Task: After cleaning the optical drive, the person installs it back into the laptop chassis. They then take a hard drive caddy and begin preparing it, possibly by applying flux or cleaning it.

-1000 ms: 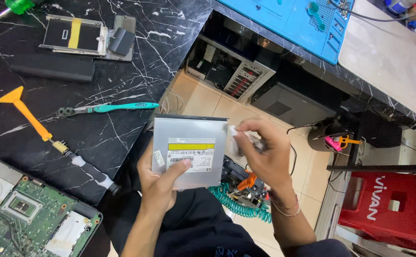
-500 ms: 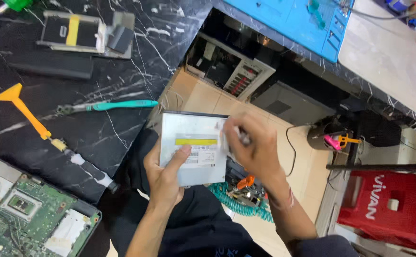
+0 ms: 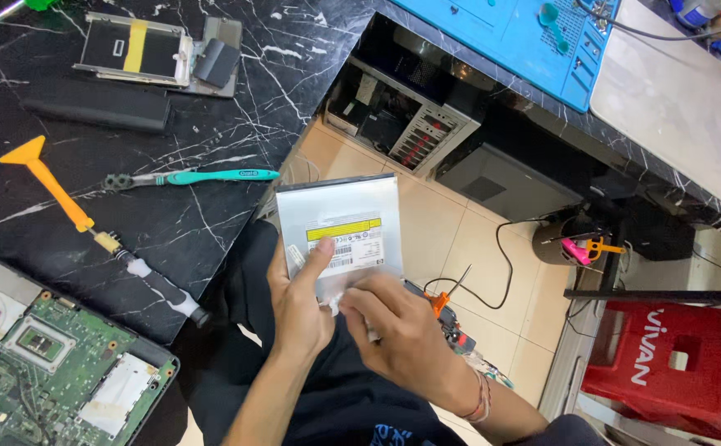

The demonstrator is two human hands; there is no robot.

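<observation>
Looking down, we see the black marble worktop (image 3: 170, 223) filling the left side; past its edge a tiled floor (image 3: 434, 239) shows, with an open computer case (image 3: 401, 120) under the far bench, a blue mat (image 3: 534, 41) on top of it and a red plastic stool (image 3: 674, 363) at the right; at the bottom left corner lies a bare green circuit board (image 3: 42, 363) with its fan; farther up rest a long black bar (image 3: 96, 106) and a metal bracket with yellow tape (image 3: 141, 54); an orange pry tool (image 3: 47, 177), a black-handled screwdriver (image 3: 162, 289) and a teal toothbrush (image 3: 191, 177) lie between them. Now our hands, over our lap: a flat silver disc drive (image 3: 340, 227) is held out just off the worktop's edge; our left hand (image 3: 298, 301) clamps its lower left side, thumb pressed on the label face; our right hand (image 3: 406, 334) sits just beside, closed on a small white cloth (image 3: 335, 301) pressed against the drive's lower edge; the two hands are close together, nearly touching.
</observation>
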